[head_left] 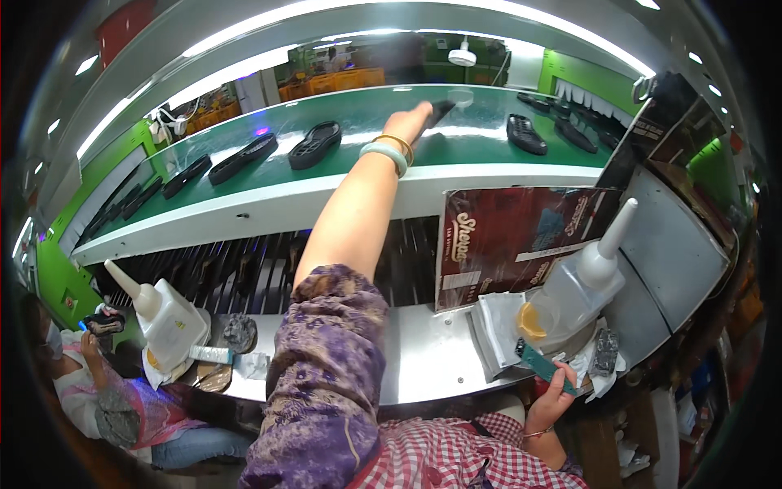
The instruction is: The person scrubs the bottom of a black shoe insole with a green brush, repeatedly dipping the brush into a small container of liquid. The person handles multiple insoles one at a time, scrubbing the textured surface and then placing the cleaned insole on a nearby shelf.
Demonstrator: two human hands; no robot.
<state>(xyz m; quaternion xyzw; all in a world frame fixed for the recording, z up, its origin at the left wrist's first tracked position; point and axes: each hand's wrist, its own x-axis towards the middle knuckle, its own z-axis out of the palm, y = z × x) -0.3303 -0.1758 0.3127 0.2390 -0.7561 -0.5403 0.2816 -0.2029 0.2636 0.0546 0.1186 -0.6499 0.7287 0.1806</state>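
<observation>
My left arm reaches out over the green conveyor belt (375, 106). At its far end my left hand (410, 122), with two bangles on the wrist, grips a black shoe sole (441, 114), slightly blurred and tilted above the belt. Down at the lower right, my right hand (555, 394) is closed on a flat green brush (544, 364) with a dark tip. That tip is close to a clear plastic bottle (562, 306) with a white nozzle and a yellowish opening. Black soles lie on the belt either side of my left hand, including a sole (316, 145) and another (526, 134).
A dark red cardboard panel (497, 236) stands behind the bottle. On the left of the metal ledge (423, 350) is a white nozzle bottle (171, 326) beside a grey lump (239, 332). A co-worker (122, 391) sits at the far left, holding a dark object.
</observation>
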